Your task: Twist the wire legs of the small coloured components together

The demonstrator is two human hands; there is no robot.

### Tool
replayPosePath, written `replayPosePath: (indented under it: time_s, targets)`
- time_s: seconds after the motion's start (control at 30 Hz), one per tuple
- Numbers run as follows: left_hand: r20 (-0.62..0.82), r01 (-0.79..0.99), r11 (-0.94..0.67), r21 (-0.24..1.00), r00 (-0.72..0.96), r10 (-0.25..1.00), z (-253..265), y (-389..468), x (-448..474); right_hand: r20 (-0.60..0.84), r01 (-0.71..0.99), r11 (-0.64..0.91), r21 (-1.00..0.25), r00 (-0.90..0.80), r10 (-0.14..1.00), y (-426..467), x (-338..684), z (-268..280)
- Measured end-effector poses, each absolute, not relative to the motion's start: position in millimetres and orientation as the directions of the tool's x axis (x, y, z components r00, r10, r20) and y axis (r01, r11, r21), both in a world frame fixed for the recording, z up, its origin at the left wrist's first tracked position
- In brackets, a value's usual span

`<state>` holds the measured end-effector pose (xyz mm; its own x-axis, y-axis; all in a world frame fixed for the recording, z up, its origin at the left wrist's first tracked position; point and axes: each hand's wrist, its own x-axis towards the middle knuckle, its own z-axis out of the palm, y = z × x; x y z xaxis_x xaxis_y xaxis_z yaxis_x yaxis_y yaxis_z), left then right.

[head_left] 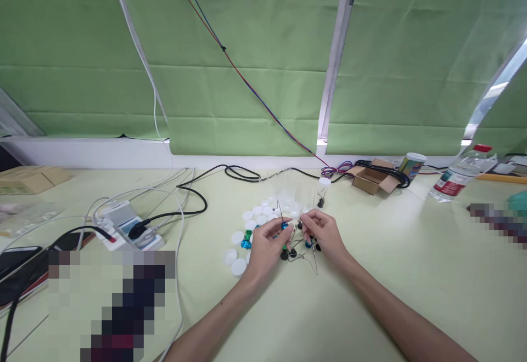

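My left hand (267,244) is closed in a pinch on a small shiny blue piece (284,225) with a thin dark wire standing up from it. Opposite it, my right hand (323,231) has its fingertips pressed together; what they hold is too small to make out. Below and between the hands lie black round pieces (293,253) and thin metal wires (316,266). Left of my left hand are a green piece (247,235), a blue piece (246,244) and several white round caps (239,267). Clear containers (290,184) stand just behind the hands.
A white-capped clear container (324,182) with something dark inside stands behind my right hand. Farther right are an open cardboard box (370,181), a can (413,163) and a water bottle (457,175). A power strip (129,227) and tangled cables (197,211) lie to the left.
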<state>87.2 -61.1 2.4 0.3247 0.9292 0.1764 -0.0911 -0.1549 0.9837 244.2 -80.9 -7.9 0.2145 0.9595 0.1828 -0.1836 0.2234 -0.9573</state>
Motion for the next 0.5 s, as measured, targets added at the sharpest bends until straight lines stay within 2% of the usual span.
replayPosePath:
  time_s: [0.5]
  targets:
    - [0.184,-0.059,-0.175,0.983,0.313,0.932,0.9,-60.1,88.0,0.187,-0.169,0.221,-0.960,0.198,0.962,-82.2,245.3,-10.1]
